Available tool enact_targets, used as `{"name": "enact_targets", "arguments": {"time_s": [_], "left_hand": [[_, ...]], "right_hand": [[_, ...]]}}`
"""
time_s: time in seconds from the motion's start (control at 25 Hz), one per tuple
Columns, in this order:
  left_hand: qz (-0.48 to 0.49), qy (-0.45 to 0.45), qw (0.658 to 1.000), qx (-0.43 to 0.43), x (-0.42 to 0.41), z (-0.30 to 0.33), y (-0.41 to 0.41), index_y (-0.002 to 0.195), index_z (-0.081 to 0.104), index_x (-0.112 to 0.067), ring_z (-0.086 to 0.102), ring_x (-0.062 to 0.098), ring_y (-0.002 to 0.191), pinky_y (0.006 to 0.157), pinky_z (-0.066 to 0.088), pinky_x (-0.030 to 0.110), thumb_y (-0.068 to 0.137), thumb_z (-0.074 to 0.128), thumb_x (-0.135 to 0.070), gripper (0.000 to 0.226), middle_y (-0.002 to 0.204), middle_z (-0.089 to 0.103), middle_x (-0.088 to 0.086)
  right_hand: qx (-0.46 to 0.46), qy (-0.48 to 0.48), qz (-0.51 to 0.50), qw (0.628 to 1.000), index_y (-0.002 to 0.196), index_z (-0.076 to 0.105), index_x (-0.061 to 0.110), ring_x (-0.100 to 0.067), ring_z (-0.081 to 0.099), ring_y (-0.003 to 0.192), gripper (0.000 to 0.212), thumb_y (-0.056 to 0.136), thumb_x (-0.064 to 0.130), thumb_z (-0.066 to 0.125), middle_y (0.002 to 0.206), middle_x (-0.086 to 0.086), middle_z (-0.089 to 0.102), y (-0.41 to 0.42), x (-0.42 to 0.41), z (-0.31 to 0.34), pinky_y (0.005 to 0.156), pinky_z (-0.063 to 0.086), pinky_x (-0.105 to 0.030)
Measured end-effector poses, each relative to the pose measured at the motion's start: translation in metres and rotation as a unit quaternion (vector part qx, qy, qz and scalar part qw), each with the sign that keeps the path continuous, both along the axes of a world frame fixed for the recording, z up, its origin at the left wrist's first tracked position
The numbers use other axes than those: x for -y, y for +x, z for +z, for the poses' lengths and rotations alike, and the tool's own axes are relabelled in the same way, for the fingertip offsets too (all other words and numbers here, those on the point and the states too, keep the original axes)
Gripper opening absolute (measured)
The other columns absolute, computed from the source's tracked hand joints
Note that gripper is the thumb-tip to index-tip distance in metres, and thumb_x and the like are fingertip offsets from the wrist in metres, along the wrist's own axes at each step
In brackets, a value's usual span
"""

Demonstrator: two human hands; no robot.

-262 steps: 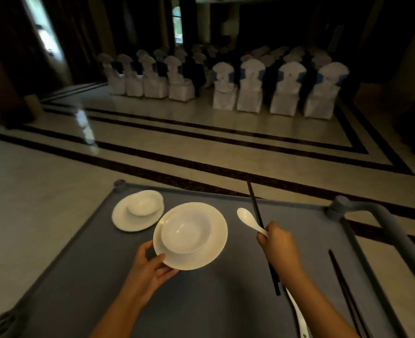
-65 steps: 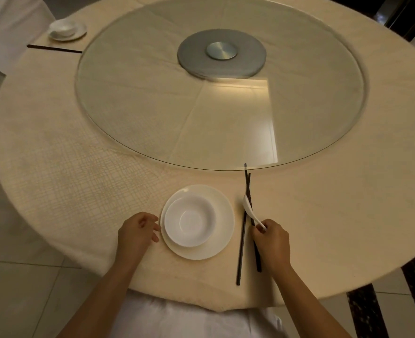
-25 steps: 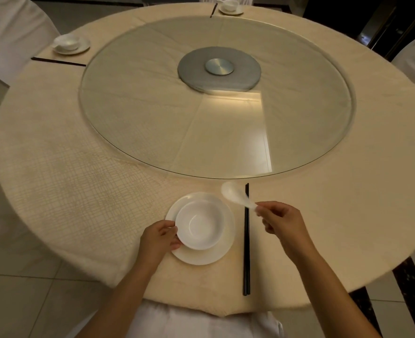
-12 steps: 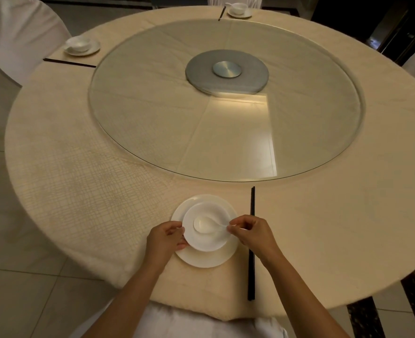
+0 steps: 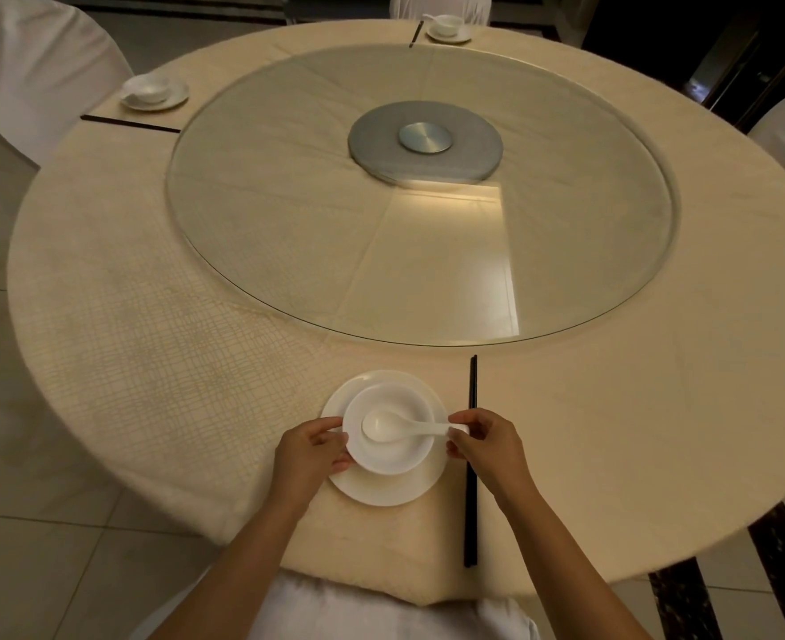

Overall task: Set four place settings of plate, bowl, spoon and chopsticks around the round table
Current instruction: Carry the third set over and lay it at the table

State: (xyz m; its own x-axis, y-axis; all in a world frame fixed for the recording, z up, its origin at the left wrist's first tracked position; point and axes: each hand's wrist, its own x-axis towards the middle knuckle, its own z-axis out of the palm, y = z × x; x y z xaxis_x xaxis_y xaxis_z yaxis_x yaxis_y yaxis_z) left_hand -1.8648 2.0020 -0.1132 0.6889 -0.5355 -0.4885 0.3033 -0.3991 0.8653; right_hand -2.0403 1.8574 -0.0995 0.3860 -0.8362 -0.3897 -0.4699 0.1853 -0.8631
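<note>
White porcelain sits at the lower centre of the frame: a spoon (image 5: 397, 427) lies in a bowl (image 5: 388, 427) on a plate (image 5: 383, 489), near the table's (image 5: 612, 431) front edge. The right hand (image 5: 482, 448) pinches the spoon's handle end, which its fingers partly hide. The left hand (image 5: 309, 455) grips the bowl's left rim, covering that side of the plate. Dark chopsticks (image 5: 472, 459) lie just right of the plate, the pair hard to separate. Two more settings show at the upper left (image 5: 154, 92) and top centre (image 5: 448, 29), small and blurred. A glass turntable (image 5: 289, 200) fills the table's middle. White-covered chairs (image 5: 35, 62) are cut off at the frame edges.
</note>
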Motion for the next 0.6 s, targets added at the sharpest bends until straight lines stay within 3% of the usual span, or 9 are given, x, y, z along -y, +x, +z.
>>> {"name": "enact_targets", "arguments": {"time_s": [0.24, 0.4, 0.6], "left_hand": [[-0.012, 0.023, 1.000, 0.007, -0.003, 0.007, 0.000, 0.107, 0.064, -0.010, 0.071, 0.019, 0.069, 0.056, 0.057, 0.022, 0.083, 0.064, -0.003, 0.024, 0.086, 0.070, 0.013], [-0.021, 0.040, 0.998, 0.044, -0.014, 0.027, 0.004, 0.110, 0.061, -0.007, 0.072, 0.021, 0.070, 0.060, 0.058, 0.024, 0.084, 0.062, -0.003, 0.026, 0.092, 0.069, 0.014], [-0.050, 0.032, 0.994, 0.097, -0.017, 0.063, 0.013, 0.111, 0.061, -0.011, 0.071, 0.019, 0.069, 0.059, 0.053, 0.020, 0.085, 0.063, -0.007, 0.027, 0.096, 0.069, 0.015]], "right_hand": [[-0.017, -0.021, -0.002, 1.000, 0.100, 0.063, 0.012, -0.021, 0.067, 0.071, 0.019, 0.081, 0.006, 0.064, 0.089, -0.008, 0.068, -0.002, -0.003, 0.006, 0.063, 0.056, -0.023], [-0.066, -0.037, 0.012, 0.997, 0.106, 0.061, 0.011, -0.025, 0.067, 0.074, 0.027, 0.080, 0.015, 0.068, 0.090, -0.007, 0.068, -0.015, -0.003, 0.025, 0.073, 0.057, -0.034], [-0.091, -0.085, 0.019, 0.992, 0.111, 0.061, 0.012, -0.022, 0.065, 0.083, 0.035, 0.079, 0.023, 0.070, 0.090, -0.002, 0.065, -0.011, 0.004, 0.057, 0.074, 0.053, -0.032]]}}
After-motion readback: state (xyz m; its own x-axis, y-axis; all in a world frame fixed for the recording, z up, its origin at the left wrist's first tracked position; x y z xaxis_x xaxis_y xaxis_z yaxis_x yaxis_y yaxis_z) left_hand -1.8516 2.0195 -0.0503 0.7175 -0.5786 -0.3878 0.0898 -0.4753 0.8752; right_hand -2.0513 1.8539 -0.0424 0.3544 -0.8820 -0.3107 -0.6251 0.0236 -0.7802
